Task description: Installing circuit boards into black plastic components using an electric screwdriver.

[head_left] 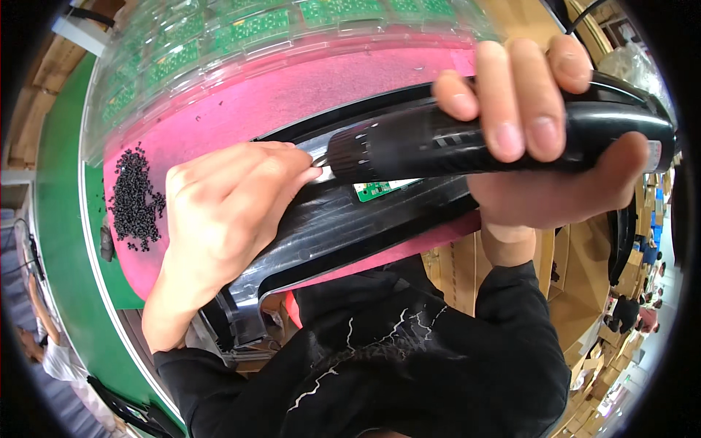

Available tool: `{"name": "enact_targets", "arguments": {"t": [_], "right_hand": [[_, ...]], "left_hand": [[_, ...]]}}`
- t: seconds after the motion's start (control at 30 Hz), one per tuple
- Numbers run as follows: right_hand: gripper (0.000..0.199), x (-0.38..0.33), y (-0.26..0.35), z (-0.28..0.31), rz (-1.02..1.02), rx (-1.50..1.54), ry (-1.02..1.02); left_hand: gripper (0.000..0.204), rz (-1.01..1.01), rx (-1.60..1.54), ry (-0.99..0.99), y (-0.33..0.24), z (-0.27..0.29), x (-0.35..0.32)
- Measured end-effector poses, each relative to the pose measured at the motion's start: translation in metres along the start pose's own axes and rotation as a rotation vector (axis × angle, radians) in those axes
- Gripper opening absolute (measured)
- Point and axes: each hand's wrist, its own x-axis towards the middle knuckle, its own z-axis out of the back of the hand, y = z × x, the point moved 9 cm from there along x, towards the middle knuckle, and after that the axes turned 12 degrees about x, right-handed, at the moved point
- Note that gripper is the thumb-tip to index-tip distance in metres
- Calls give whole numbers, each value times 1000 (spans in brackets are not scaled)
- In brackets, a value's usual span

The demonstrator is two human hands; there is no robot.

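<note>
So my right hand (pixel 540 125)'s wrapped round a black electric screwdriver (pixel 423 150), left hand (pixel 230 193) bunched at its tip, can't tell on what, over a black plastic shell (pixel 343 226). Pink mat (pixel 292 95), green bench (pixel 62 197), cardboard boxes (pixel 580 270) right.

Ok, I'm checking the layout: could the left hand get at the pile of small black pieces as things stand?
Probably yes: the pile lies uncovered on the pink mat, beside the left hand, though its fingers are at the tip of the black tool.
</note>
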Motion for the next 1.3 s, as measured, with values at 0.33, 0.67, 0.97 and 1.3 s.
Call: {"name": "enact_targets", "arguments": {"t": [0.33, 0.67, 0.97, 1.3], "right_hand": [[46, -13, 59, 34, 36, -373, -240], [37, -22, 36, 34, 111, -513, -569], [41, -24, 14, 38, 56, -517, -792], [52, -10, 33, 30, -22, -415, -251]], "left_hand": [[18, -202, -87, 474, -37, -39, 12], [16, -76, -296, 649, -24, -61, 5], [14, -24, -291, 745, -18, -66, 2], [14, -43, -288, 659, -19, -65, 6]]}}
